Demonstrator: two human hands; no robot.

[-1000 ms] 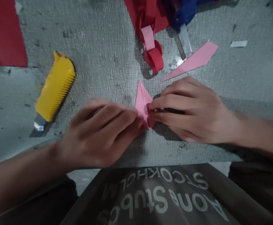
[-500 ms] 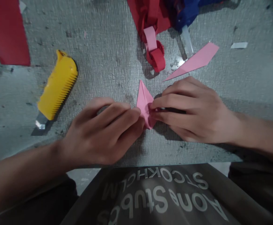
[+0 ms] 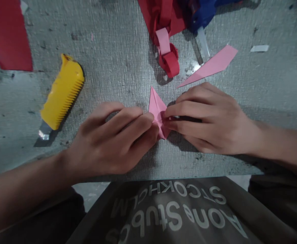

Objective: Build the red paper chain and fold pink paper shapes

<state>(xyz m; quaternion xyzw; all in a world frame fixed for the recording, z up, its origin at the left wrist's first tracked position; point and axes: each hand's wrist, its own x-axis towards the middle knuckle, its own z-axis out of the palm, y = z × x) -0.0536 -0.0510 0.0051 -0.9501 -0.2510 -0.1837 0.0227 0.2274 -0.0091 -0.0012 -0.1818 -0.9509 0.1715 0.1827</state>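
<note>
A small piece of folded pink paper (image 3: 157,105) stands between my hands, its pointed tip facing away from me and a crease running down its middle. My left hand (image 3: 115,139) pinches its left edge between thumb and fingertips. From the other side, my right hand (image 3: 209,118) grips the right edge with thumb and fingers pressed together. The fingertips cover part of the paper's lower half. Just beyond my right hand lies a flat, pointed strip of pink paper (image 3: 211,64).
Left on the grey table (image 3: 107,61) is a yellow box cutter (image 3: 63,93), with red paper (image 3: 9,37) behind it. At the back are a red and pink paper chain (image 3: 167,51) and a blue glue gun (image 3: 204,15). A white scrap (image 3: 259,48) lies right.
My left thumb and fingers have shifted slightly on the folded paper, whose tip now leans a little further left. My right hand has hardly moved.
</note>
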